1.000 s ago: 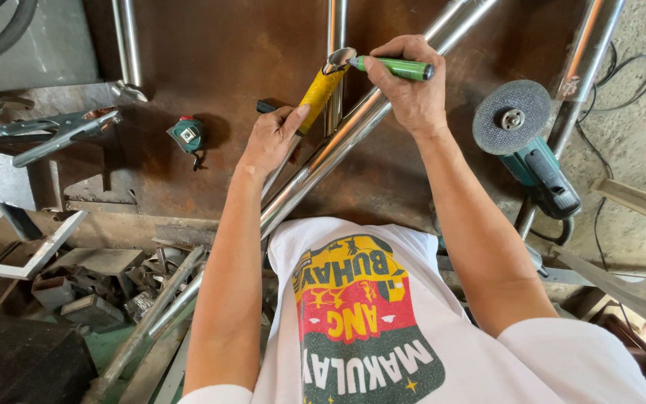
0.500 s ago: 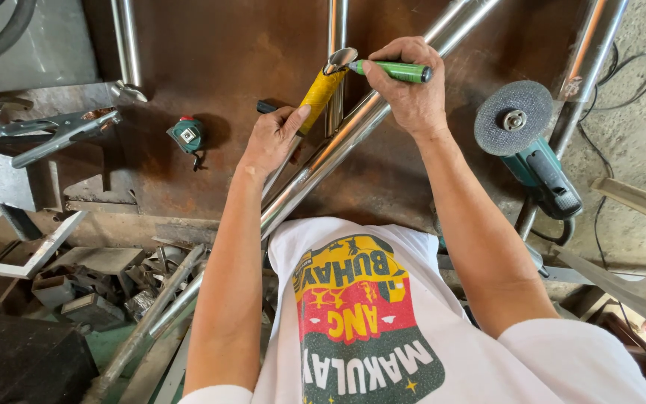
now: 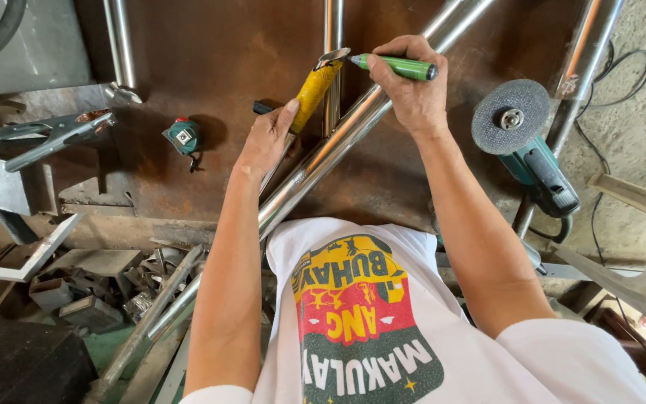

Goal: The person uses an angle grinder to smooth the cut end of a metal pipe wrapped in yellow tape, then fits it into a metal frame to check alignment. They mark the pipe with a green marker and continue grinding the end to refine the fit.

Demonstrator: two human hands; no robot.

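Observation:
My left hand (image 3: 267, 138) presses a yellow tape measure blade (image 3: 314, 86) along a shiny steel pipe (image 3: 338, 138) that lies slanted across a rusty metal table (image 3: 211, 60). My right hand (image 3: 409, 86) grips a green marker (image 3: 398, 66), its tip at the blade's metal end hook, next to an upright steel tube (image 3: 332, 30).
An angle grinder (image 3: 528, 146) with a grey disc lies at the right, beside another pipe (image 3: 588, 52). A small green tape measure case (image 3: 183, 136) sits left of my hand, a clamp (image 3: 54, 135) farther left. Scrap metal pieces (image 3: 91, 288) pile below the table edge.

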